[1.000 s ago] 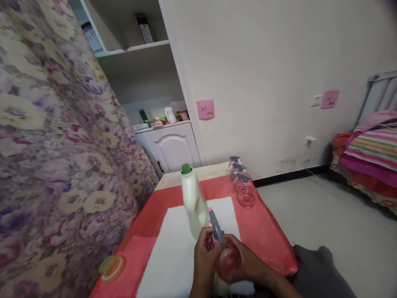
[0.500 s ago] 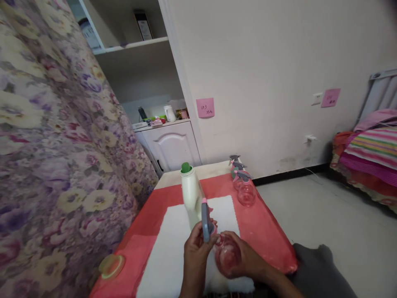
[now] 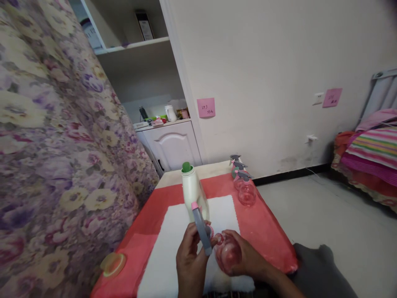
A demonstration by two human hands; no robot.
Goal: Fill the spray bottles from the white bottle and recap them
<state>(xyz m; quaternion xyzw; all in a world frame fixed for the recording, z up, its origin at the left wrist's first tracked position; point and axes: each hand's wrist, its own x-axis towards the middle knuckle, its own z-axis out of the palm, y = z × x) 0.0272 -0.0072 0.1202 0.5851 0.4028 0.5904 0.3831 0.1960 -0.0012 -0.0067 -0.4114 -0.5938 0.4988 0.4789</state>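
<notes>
Left hand [image 3: 190, 260] pinching grey spray head [image 3: 202, 228], right hand [image 3: 249, 261] cupped round pink bottle [image 3: 228, 255] above white cloth [image 3: 173, 248]; head off the neck, just beside it, bottle open, white jug [image 3: 194, 194] behind

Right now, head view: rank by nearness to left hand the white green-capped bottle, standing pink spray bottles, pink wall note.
1. White plastic green-capped bottle, just beyond left hand.
2. Round pink spray bottles, table's far right.
3. Pink paper note, on wall.
</notes>
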